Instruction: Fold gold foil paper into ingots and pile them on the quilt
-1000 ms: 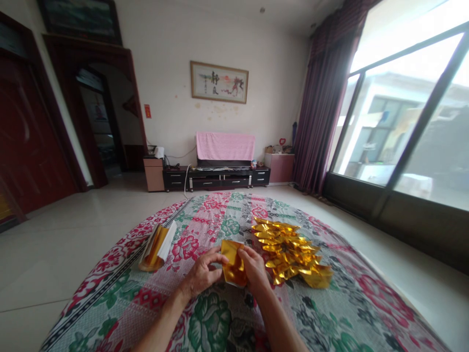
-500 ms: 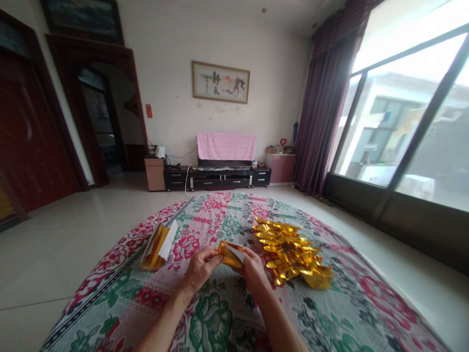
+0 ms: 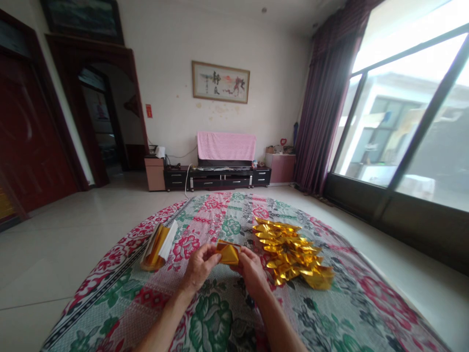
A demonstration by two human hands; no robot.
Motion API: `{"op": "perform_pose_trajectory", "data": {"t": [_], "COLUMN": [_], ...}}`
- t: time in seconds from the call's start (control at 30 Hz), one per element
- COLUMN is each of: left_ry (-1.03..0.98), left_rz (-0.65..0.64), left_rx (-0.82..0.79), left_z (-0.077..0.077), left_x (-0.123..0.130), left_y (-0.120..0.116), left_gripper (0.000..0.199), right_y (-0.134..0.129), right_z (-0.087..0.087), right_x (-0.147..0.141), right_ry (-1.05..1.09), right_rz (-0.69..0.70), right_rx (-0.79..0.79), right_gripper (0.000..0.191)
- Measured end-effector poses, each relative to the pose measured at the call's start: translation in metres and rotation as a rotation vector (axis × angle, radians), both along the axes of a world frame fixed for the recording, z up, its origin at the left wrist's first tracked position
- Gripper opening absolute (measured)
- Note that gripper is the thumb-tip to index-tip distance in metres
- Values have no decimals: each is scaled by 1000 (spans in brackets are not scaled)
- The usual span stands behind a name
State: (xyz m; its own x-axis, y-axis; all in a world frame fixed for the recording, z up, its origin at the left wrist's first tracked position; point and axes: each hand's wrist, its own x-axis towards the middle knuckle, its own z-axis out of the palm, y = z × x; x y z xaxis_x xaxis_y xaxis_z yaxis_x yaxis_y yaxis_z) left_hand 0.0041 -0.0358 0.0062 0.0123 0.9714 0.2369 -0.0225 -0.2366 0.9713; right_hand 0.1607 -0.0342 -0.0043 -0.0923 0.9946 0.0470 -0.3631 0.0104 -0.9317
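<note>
A small piece of gold foil paper (image 3: pixel 228 253) is held between my two hands, above the middle of the flowered cloth. My left hand (image 3: pixel 200 266) pinches its left end between thumb and fingers. At the right end, my right hand (image 3: pixel 251 269) grips it, with some fingers hidden behind the paper. A triangular folded flap shows on its front. Just right of my right hand lies a pile of folded gold foil pieces (image 3: pixel 291 249) with pointed ends. Further left rests a curled stack of gold and white paper sheets (image 3: pixel 158 247).
The round table is covered by a patterned cloth (image 3: pixel 210 322) in red, green and grey. Beyond it, a low black cabinet (image 3: pixel 220 182) stands against the wall, with a pink cloth (image 3: pixel 226 145) draped over something on it. Large windows are on the right.
The paper's right part has been folded over: the pale underside that showed before is now covered by a gold triangular flap. My right hand has shifted slightly left.
</note>
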Motion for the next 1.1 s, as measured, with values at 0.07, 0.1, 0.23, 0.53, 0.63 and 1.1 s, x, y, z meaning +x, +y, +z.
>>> {"op": "perform_pose_trajectory", "data": {"t": [0.07, 0.1, 0.23, 0.53, 0.63, 1.1], "left_ry": [12, 18, 34, 102, 134, -73], "left_rz": [13, 23, 57, 69, 77, 68], "left_rx": [11, 18, 33, 66, 78, 8], "left_z": [0, 0, -1, -3, -2, -3], "left_x": [0, 0, 0, -2, -2, -5], "left_y": [0, 0, 1, 2, 2, 2], "left_gripper": [21, 20, 19, 20, 19, 27], "right_y": [-2, -2, -4, -9, -9, -11], "right_z": [2, 3, 6, 15, 14, 17], "right_x": [0, 0, -1, -2, -4, -3], "right_ry": [13, 20, 50, -62, -67, -90], "right_rz": [9, 13, 20, 9, -38, -52], "right_rx": [12, 16, 21, 84, 68, 96], "right_gripper": [31, 34, 45, 41, 36, 36]}}
